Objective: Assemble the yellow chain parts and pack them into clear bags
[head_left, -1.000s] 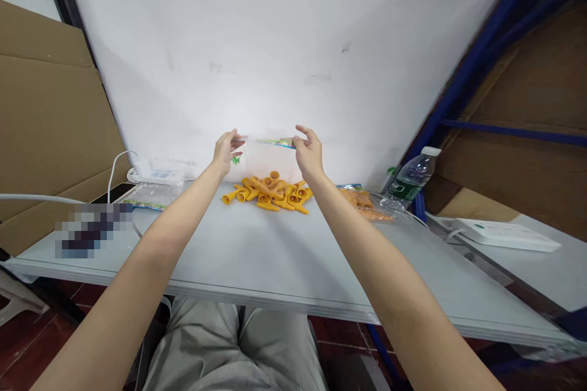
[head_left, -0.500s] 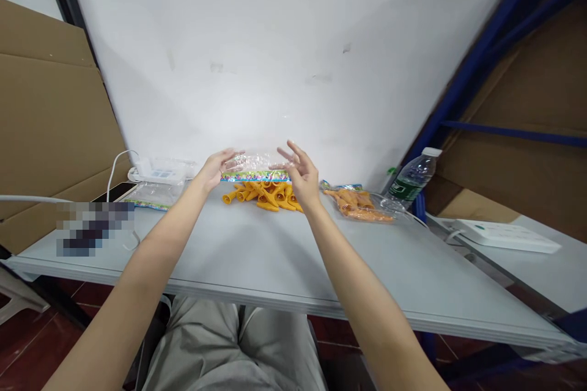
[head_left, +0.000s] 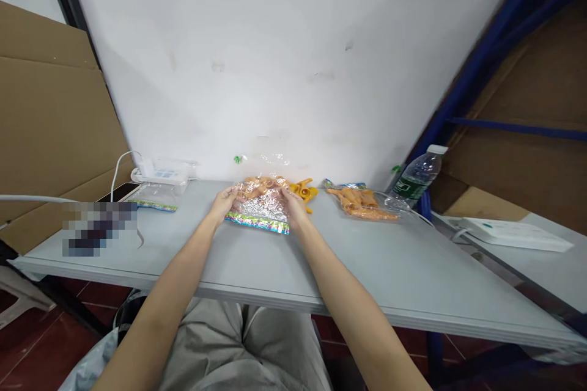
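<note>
My left hand and my right hand grip the two sides of a clear plastic bag, low over the table. A colourful printed strip runs along the bag's near edge. Through the shiny film, several horn-shaped orange pieces show; I cannot tell whether any lie inside the bag. Yellow-orange pieces of the same kind stick out beyond my right hand. Part of my fingers is behind the film.
A filled bag of orange pieces lies to the right, beside a water bottle. Another clear bag, a phone and a white power strip with cables are on the left. A white wall stands behind the table.
Both hands have come down and nearer with the bag, whose printed strip now lies closer to me. The fingers, spread before, are now closed on the bag's sides.
</note>
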